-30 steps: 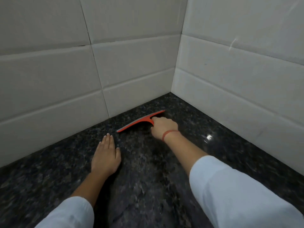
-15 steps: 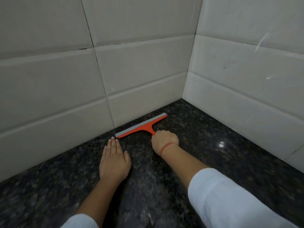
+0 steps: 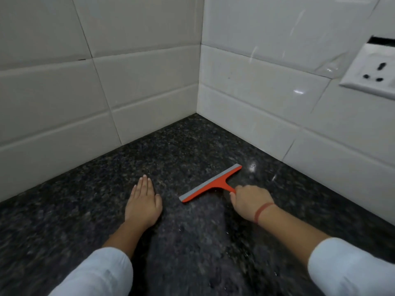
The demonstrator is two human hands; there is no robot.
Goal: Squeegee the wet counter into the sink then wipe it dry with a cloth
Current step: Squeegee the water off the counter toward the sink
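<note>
The orange squeegee (image 3: 210, 183) lies blade-down on the dark granite counter (image 3: 64, 210) near the tiled corner, its handle gripped in the right hand (image 3: 250, 201); the left hand (image 3: 143, 204) rests flat beside it. Squeegeeing looks under way; no sink or cloth in sight, so drying remains.

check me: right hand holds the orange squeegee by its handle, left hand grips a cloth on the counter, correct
Head view: the left hand grips no cloth; it rests flat on the counter. The right hand does hold the orange squeegee by its handle.
</note>
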